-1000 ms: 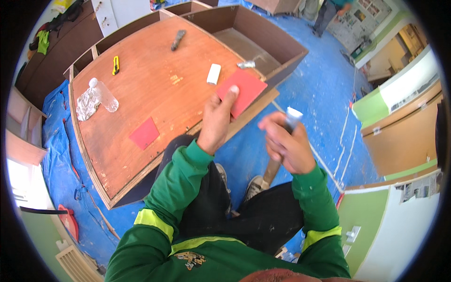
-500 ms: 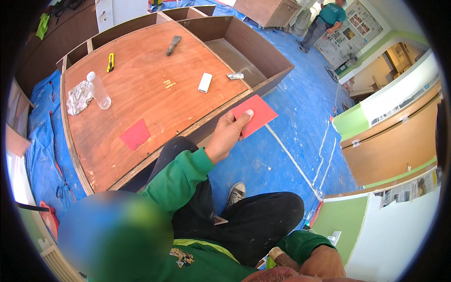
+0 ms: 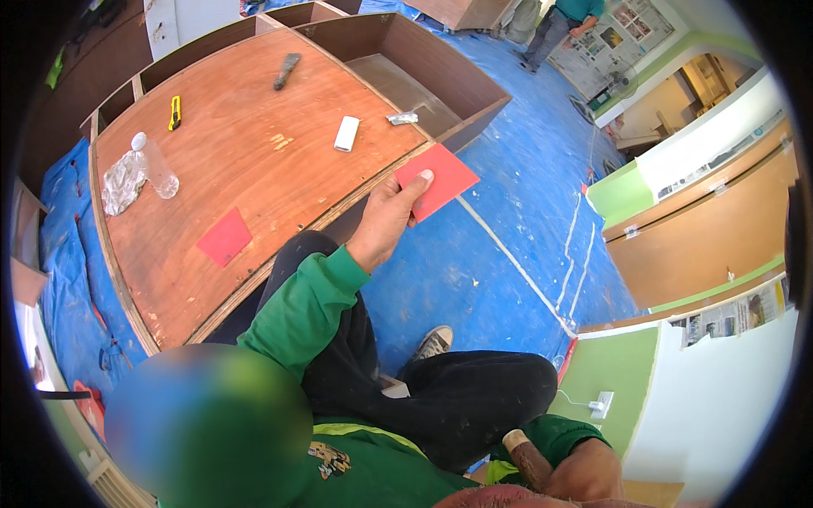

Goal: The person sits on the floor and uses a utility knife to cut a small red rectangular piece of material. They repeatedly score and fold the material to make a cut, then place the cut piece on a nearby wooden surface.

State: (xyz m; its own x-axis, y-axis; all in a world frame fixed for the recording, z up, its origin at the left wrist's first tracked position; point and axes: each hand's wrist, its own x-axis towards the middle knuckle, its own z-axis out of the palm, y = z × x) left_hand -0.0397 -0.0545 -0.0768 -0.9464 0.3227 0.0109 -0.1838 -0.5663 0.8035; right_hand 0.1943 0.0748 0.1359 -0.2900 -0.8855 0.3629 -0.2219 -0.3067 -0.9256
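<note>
My left hand (image 3: 385, 216) holds a red square sheet (image 3: 449, 182) between thumb and fingers, out beyond the near edge of the orange-brown wooden panel (image 3: 212, 152). My right hand (image 3: 580, 470) is drawn in low at the right, close to my face, gripping a wooden-handled tool (image 3: 527, 453); its far end and my fingertips are hidden. On the panel lie another red square (image 3: 224, 236), a yellow cutter (image 3: 175, 113), a dark tool (image 3: 286, 71), a white block (image 3: 345, 134), a small silvery item (image 3: 402, 118), crumpled foil (image 3: 123, 182) and a clear bottle (image 3: 157, 165).
The panel tops a large wooden frame with open compartments (image 3: 470, 89). Blue sheeting (image 3: 500, 229) covers the floor. Another person (image 3: 550, 38) stands at the back right. A wall socket with a plug (image 3: 601, 405) and wooden boards (image 3: 686, 254) are at the right.
My right hand has drawn down and back toward me with the tool, turning it so the handle end shows. My left hand still holds the red sheet, moved slightly.
</note>
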